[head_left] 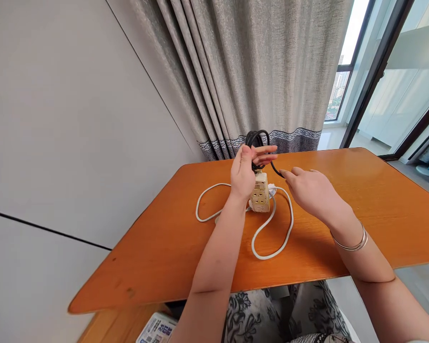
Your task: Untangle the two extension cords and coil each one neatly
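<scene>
A black cable (250, 138) is wound in a coil above the back part of the table. My left hand (243, 175) grips that coil between thumb and palm, with some fingers stretched out to the right. Between the fingertips of my right hand (309, 190) is a loose stretch of the same cable, running down from the coil. A cream power strip (260, 196) with several sockets stands just below and behind my left hand. Loops of white cord (266, 258) lie around it, and a white plug (272, 189) shows at its right side. My left wrist partly covers the cord.
The orange wooden table (157, 257) has rounded corners. Behind it hangs a grey curtain (271, 71), and a pale wall panel (75, 119) rises at the left. A dark-framed glass door (373, 81) is at the right. Below the front edge lies a printed box (157, 328).
</scene>
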A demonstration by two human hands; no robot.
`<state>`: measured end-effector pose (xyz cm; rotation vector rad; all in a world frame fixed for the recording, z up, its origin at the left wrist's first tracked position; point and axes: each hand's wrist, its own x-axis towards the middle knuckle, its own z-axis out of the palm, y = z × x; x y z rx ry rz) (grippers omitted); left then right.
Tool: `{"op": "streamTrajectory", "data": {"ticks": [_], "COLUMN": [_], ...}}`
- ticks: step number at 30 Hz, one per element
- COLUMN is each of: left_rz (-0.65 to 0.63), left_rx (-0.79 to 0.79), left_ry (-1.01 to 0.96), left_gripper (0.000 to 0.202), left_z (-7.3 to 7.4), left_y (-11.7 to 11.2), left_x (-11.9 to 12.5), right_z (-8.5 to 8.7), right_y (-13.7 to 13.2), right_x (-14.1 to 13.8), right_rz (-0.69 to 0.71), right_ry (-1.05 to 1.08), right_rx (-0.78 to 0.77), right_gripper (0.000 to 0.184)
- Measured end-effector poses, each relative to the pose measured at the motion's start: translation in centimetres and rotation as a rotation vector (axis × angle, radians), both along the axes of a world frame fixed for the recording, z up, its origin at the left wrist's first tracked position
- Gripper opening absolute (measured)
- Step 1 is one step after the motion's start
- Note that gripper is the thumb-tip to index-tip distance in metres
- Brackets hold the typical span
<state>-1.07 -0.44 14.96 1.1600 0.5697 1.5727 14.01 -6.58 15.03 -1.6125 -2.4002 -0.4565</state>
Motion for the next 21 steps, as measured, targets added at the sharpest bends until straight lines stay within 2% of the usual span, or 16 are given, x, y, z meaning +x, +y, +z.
{"op": "streamTrajectory", "data": {"ticks": [5, 8, 12, 15, 18, 21], "left_rz": [-0.082, -0.168, -0.335, -0.397, -0.414, -0.398], "left_rx": [0.026, 0.054, -0.039, -0.095, -0.086, -0.109], "left_ry": [0.177, 0.245, 0.283, 0.331, 0.291, 0.234], "left_gripper": [0.031, 0.033, 0.041, 0.043, 0.046, 0.048], "left_z": [-1.2, -2.0, -2.0, -1.5, -1.2, -1.4], "left_y": [-0.5, -0.8, -1.2, -1.3, -1.1, -0.9], "left_x": [0.6, 0.8, 0.9, 0.9, 0.8, 1.1], "right_z": [0.3, 0.7, 1.0, 1.1, 1.2, 1.4], "right_y": [-0.3, 0.1, 0.5, 0.4, -0.1, -0.6], "right_x": [0.4, 1.1, 2.4, 3.4, 4.5, 5.2], "right_rz": [0.210, 0.206, 0.158, 0.180, 0.210, 0.139], "right_ry": [0.096, 0.229, 0.330, 0.356, 0.370, 0.403], "right_rx": [0.242, 0.345, 0.445, 0.377, 0.188, 0.093], "right_gripper": [0.034, 0.033, 0.019, 0.023, 0.030, 0.030]}}
